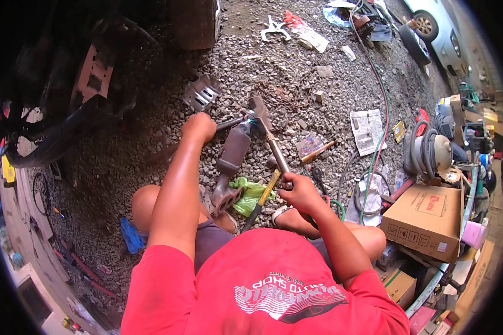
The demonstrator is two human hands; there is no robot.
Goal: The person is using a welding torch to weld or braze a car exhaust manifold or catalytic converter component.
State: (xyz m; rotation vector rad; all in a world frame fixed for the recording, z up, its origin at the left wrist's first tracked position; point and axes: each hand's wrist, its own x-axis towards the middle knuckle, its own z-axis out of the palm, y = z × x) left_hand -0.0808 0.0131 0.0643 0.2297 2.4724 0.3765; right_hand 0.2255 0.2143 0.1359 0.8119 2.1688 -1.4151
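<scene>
My left hand (199, 128) is wrapped round a dark metal bar (229, 123), whose tip reaches the upper end of a catalytic converter (235, 149). A bluish bright spot shows at that tip. In my right hand (299, 194) is a hammer (276, 151), its head beside the converter's upper end; I cannot tell if it touches. The converter stands tilted on the gravel between my legs, its flange near my left foot. Close by the flange are a green plastic bag (250, 196) and a yellow-and-black handle (265, 195). A slotted metal heat shield (202, 92) lies beyond my left hand.
Gravel (274, 70) covers the ground. Dark vehicle parts (95, 72) stand at the left. To the right are a cardboard box (425, 218), coiled grey hose (425, 151) and long thin hoses (381, 84). A wooden-handled tool (317, 153) lies past my right hand.
</scene>
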